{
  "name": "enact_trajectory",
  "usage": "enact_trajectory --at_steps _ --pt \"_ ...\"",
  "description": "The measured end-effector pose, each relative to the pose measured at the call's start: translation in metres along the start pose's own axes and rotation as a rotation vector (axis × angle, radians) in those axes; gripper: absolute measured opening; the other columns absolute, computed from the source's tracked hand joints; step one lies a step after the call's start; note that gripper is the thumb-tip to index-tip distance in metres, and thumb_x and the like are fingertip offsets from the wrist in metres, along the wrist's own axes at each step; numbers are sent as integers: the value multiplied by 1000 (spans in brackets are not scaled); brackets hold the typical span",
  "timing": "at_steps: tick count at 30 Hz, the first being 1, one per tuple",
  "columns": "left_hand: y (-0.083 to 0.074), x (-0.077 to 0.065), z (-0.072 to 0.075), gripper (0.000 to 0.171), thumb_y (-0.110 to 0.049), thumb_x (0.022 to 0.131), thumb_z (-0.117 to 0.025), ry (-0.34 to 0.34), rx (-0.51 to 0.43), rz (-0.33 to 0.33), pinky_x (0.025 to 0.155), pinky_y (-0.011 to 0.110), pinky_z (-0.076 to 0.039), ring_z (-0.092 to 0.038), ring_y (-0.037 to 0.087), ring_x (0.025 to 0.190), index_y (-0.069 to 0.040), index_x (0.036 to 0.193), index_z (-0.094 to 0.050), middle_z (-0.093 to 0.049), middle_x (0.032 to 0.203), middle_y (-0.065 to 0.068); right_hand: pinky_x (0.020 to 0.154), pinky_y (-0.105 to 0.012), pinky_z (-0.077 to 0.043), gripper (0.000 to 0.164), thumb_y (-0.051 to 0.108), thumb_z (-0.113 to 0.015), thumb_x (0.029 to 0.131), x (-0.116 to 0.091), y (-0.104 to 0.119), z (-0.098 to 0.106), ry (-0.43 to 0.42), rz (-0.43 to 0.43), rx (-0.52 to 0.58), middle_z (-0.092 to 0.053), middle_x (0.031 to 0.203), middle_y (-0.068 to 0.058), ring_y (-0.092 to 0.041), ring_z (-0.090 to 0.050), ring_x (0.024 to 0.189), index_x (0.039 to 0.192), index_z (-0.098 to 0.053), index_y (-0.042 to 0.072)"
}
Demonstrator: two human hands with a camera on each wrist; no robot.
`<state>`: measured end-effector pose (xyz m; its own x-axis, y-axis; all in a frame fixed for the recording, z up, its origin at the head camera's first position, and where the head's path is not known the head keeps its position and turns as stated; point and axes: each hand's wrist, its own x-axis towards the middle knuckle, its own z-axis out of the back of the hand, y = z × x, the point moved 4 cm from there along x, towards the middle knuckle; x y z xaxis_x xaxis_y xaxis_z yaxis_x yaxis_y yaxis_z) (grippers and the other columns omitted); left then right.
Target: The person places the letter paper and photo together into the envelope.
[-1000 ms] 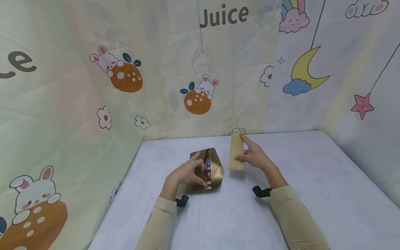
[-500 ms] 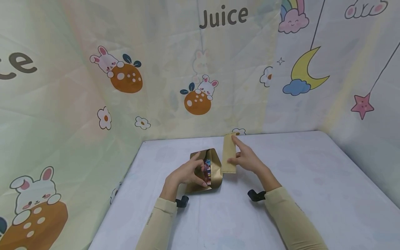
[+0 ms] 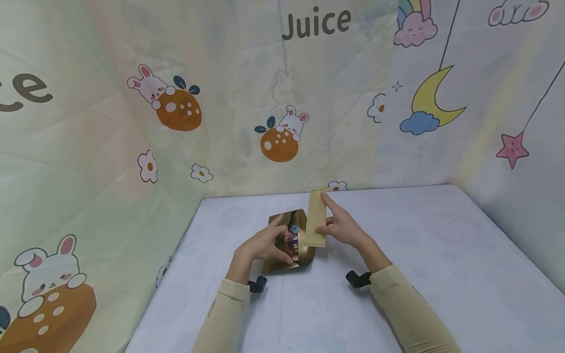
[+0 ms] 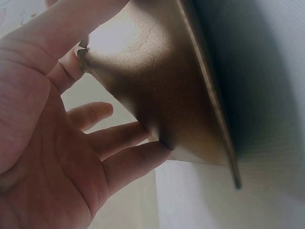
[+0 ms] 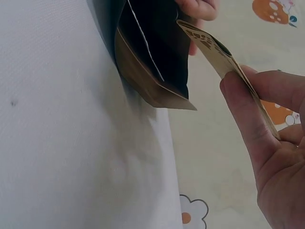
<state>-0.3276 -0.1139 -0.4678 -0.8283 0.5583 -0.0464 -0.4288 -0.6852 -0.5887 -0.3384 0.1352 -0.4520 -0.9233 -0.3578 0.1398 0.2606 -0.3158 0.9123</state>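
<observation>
A gold paper bag (image 3: 307,255) stands on the table with its mouth spread. My left hand (image 3: 264,243) holds it by the edge of the opening; in the left wrist view the fingertips meet the bag's wall (image 4: 157,83). Something small and colourful (image 3: 293,236) shows inside, too small to name. My right hand (image 3: 347,229) pinches a flat, narrow tan paper packet (image 3: 316,219), held upright over the bag's right side. Brown paw prints mark the packet (image 5: 206,42) in the right wrist view, where it is tilted beside the bag's mouth (image 5: 159,90), apart from it.
A white-covered table (image 3: 423,255) lies under both hands. Its far edge meets a cloth backdrop (image 3: 229,117) printed with rabbits, oranges and flowers. Dark camera mounts (image 3: 357,279) sit at both wrists.
My right hand has carried the tan packet leftward and slightly nearer to me, from beside the gold bag to over its right side. The left hand and the bag have stayed put.
</observation>
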Motion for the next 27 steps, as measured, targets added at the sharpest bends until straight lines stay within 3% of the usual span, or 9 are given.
enact_trajectory --at_steps 10,27 --pt "-2 -1 1 53 -40 68 -98 1 -10 4 110 53 -45 -34 43 153 -20 94 -56 -11 176 14 77 -33 -61 116 -3 -82 85 1 0 -6 2 10 -11 -3 177 -8 -27 -74 99 168 -5 19" --pt "0 0 1 53 -43 67 -98 4 -7 12 110 52 -46 -33 43 154 -26 92 -54 -10 176 12 76 -31 -62 118 -6 -82 83 3 0 -16 17 24 -16 2 177 -9 -25 -73 92 168 -4 17"
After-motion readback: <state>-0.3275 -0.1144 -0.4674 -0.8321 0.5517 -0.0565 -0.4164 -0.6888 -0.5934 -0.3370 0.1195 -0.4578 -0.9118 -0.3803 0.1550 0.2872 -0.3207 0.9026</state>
